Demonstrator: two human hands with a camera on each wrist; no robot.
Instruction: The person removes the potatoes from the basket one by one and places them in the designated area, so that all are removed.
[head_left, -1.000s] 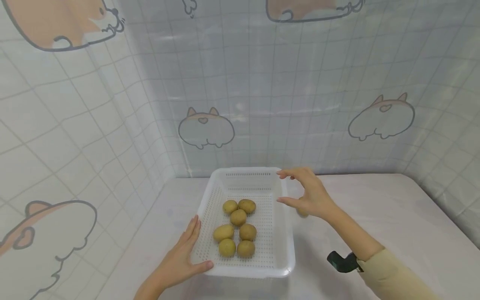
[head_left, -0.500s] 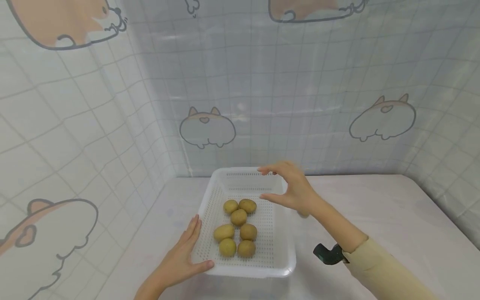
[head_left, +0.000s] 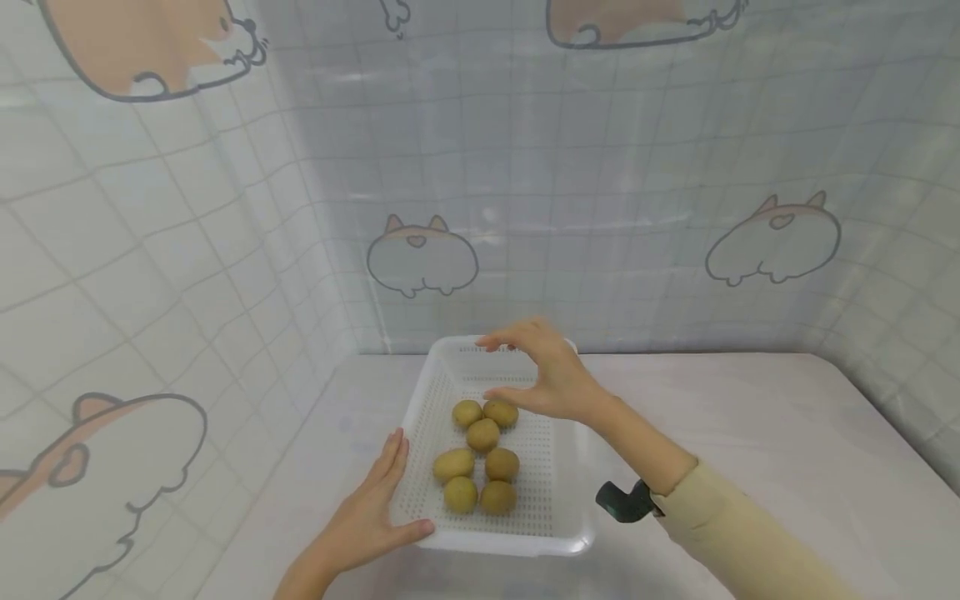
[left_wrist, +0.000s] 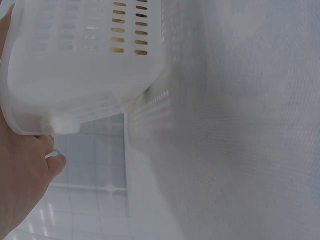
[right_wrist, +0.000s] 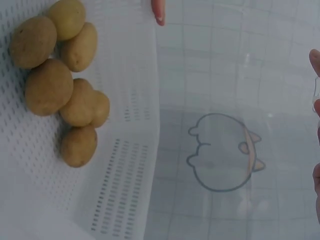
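A white perforated plastic basket (head_left: pixel 426 400) stands on the table. On its floor lie several yellow-brown potatoes (head_left: pixel 482 435), also seen in the right wrist view as a cluster of potatoes (right_wrist: pixel 49 87). My left hand (head_left: pixel 362 518) rests spread at the basket's near left corner, fingers straight along the left rim, thumb on the near rim. Over the far part of the basket hovers my right hand (head_left: pixel 558 375), thumb and fingers curved wide apart with nothing visible between them. Its thumb tip overlaps the rear potato in the head view.
White cloth covers the table (head_left: pixel 712 433). A tiled-pattern curtain (head_left: pixel 600 250) with cartoon dogs rises behind and on both sides. A dark device (head_left: pixel 626 502) is strapped at the right wrist, by the pale sleeve (head_left: pixel 727 517).
My right hand has swept left from the basket's right rim to over its far middle. The potato beside the basket is now hidden behind my arm. The left hand stays at the rim.
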